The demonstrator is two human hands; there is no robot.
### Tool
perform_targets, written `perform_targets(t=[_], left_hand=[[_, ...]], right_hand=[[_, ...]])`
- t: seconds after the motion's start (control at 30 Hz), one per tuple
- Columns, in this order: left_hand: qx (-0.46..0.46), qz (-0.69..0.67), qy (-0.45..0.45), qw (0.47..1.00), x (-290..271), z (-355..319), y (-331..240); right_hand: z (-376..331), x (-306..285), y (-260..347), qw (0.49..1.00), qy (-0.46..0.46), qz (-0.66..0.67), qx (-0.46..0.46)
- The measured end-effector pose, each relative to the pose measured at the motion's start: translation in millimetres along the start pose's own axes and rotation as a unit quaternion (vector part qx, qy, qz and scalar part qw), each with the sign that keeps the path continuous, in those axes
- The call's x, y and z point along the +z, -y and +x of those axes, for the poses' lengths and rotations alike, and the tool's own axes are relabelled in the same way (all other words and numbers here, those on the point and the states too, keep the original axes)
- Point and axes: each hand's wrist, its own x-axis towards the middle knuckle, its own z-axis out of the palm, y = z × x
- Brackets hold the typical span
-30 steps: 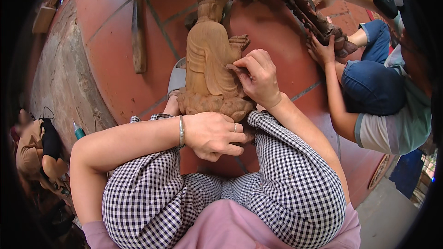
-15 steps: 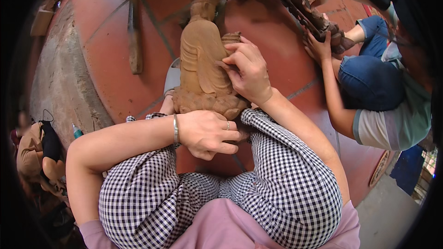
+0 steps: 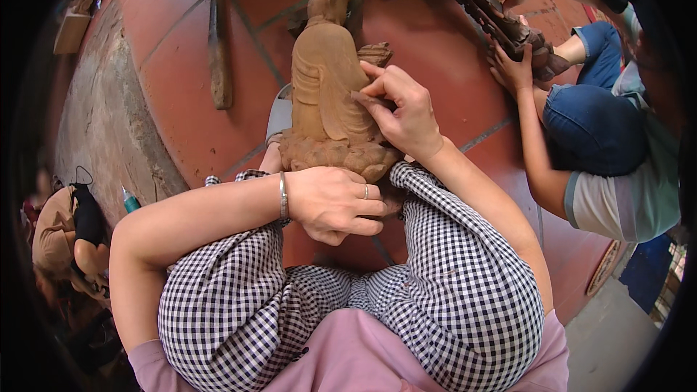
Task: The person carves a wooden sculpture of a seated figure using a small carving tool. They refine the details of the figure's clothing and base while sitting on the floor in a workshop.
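A brown carved wooden statue [image 3: 319,80] of a robed, seated figure stands before me, between my knees, on a petalled base. My left hand [image 3: 335,205] is at the near edge of that base, fingers curled against it, the fingertips partly hidden. Against the right side of the robe, my right hand [image 3: 401,111] has thumb and fingers pinched together. A small dark edge shows at the thumb tip; what it belongs to is too small to make out.
A chisel-like tool with a wooden handle [image 3: 222,87] lies on the red tiles left of the statue. At right, another person's hand [image 3: 514,67] steadies a dark wood carving [image 3: 501,25]. A large wooden slab [image 3: 109,116] lies at left, with another person beyond it.
My right hand has slid slightly down along the robe, baring more of the carved piece at the statue's right side. My left hand stays at the base. The whole view has shifted a little.
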Motion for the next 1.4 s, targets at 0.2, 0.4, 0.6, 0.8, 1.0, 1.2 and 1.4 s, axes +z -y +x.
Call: perform_targets(t=[0.2,0.4,0.6,0.8,1.0,1.2,1.4], left_hand=[[0.001,0.009,-0.020,1.000,7,1,0],[0.001,0.008,-0.017,1.000,3,1,1],[-0.002,0.011,-0.021,1.000,2,-2,0],[0.005,0.016,-0.024,1.000,6,4,3],[-0.001,0.010,-0.031,0.999,6,-1,1],[0.005,0.017,-0.025,1.000,5,3,2],[-0.007,0.015,0.002,1.000,3,0,0]], right_hand=[[11,6,20,0.989,0.005,-0.147,-0.022],[10,-2,17,0.967,-0.001,-0.211,-0.141],[10,4,14,0.984,-0.014,-0.160,-0.076],[33,8,8,0.994,-0.012,-0.106,-0.032],[4,-8,10,0.994,0.022,0.022,0.102],[29,5,6,0.996,-0.001,0.060,0.069],[21,6,9,0.996,0.038,0.018,0.076]])
